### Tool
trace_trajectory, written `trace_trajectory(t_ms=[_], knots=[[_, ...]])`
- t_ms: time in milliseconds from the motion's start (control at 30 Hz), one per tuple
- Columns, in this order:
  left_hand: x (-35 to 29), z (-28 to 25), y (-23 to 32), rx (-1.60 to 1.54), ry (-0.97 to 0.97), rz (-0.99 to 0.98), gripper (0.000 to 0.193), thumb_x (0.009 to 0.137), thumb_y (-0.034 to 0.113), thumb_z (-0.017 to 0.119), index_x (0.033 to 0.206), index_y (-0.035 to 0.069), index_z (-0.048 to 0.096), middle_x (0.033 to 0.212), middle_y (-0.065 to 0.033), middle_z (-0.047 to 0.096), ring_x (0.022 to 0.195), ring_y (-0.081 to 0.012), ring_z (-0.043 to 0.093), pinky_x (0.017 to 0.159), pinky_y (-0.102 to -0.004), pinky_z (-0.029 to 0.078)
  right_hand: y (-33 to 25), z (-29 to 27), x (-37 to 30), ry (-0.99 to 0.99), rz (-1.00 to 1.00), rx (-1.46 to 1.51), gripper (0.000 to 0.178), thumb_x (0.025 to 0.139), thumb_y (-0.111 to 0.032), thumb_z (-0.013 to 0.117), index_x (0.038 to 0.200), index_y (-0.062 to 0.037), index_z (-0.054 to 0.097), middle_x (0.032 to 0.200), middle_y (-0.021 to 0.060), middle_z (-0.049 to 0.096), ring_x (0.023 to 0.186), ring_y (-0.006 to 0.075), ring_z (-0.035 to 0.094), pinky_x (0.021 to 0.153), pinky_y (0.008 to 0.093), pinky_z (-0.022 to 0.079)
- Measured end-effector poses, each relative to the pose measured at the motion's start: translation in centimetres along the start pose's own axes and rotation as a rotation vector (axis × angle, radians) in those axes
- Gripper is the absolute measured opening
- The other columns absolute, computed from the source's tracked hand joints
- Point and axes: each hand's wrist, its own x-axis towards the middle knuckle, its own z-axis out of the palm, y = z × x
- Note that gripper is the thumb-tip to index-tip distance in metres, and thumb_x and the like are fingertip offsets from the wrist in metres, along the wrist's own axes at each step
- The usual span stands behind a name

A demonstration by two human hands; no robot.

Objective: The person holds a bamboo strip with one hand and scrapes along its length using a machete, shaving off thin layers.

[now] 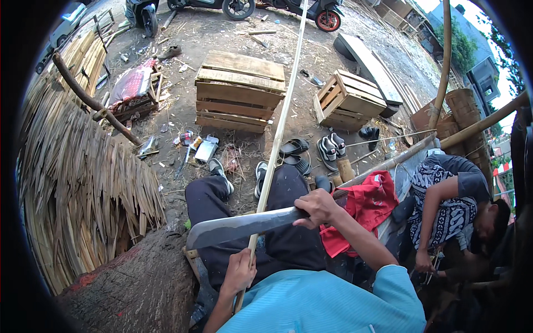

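Note:
A long, broad-bladed machete [239, 227] is gripped at its handle end by my right hand [318, 208], fingers closed round it. Its blade points left and lies across a long pale bamboo strip [276, 136]. Lower down, my left hand [239, 272] is wrapped round that strip, just below the blade. The strip slants up from my lap, between my feet, past the top of the view. My dark trousers [208, 195] lie under the blade. The machete's handle is mostly hidden in my fist.
Wooden crates [240, 91] stand ahead on the dirt. Black-and-white shoes [331, 150] sit right of the strip. A red cloth [371, 208] lies by my right arm, with another person [444, 188] bent over beyond it. Dried-leaf thatch [83, 177] and a tree trunk [133, 283] flank my left.

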Motion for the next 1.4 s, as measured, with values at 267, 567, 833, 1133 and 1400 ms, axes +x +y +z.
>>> trace_trajectory(t_ms=[267,567,833,1133,1400], knots=[[-0.6,-0.2,-0.4,0.084,-0.040,0.013,0.040,0.099,0.029,0.028,0.072,0.003,0.042,0.048,-0.0001,0.036,0.032,-0.0080,0.035,0.028,-0.0226,0.027,6.6,-1.9,1.4,0.405,0.689,-0.092,0.048,0.084,-0.045,0.056,0.071,0.0009,0.053,0.059,0.0187,0.055,0.059,0.0364,0.059,0.052,0.0408,0.044],[0.6,-0.6,-0.6,0.112,-0.017,0.029,0.037,0.099,0.028,0.028,0.073,0.004,0.042,0.048,0.0000,0.035,0.032,-0.0079,0.034,0.028,-0.0232,0.027,-0.6,1.7,-1.1,0.121,0.342,0.263,0.041,0.080,-0.042,0.060,0.073,-0.0025,0.051,0.059,0.0158,0.054,0.057,0.0362,0.056,0.050,0.0408,0.042],[0.3,-1.1,-1.3,-0.307,-0.190,-0.158,0.037,0.099,0.031,0.026,0.074,0.006,0.038,0.046,0.0015,0.032,0.028,-0.0079,0.029,0.028,-0.0226,0.024,0.3,1.2,0.8,0.077,0.009,-0.115,0.048,0.073,-0.057,0.061,0.070,-0.0093,0.055,0.056,0.0049,0.052,0.050,0.0246,0.056,0.046,0.0346,0.042],[-1.7,-1.8,-3.2,-0.378,-0.242,-0.264,0.039,0.100,0.032,0.022,0.074,0.007,0.038,0.046,0.0020,0.031,0.030,-0.0083,0.028,0.030,-0.0225,0.025,3.6,0.7,-1.3,0.114,0.483,0.013,0.047,0.080,-0.049,0.059,0.072,-0.0031,0.056,0.058,0.0175,0.057,0.057,0.0365,0.058,0.053,0.0435,0.045],[-0.4,-2.9,-3.1,-0.299,-0.158,-0.267,0.034,0.096,0.030,0.029,0.074,0.007,0.038,0.046,0.0013,0.032,0.029,-0.0082,0.029,0.029,-0.0233,0.025,-4.1,3.4,-0.6,-0.225,0.148,0.174,0.048,0.075,-0.054,0.061,0.075,-0.0068,0.059,0.059,0.0107,0.058,0.056,0.0333,0.058,0.051,0.0405,0.045]])
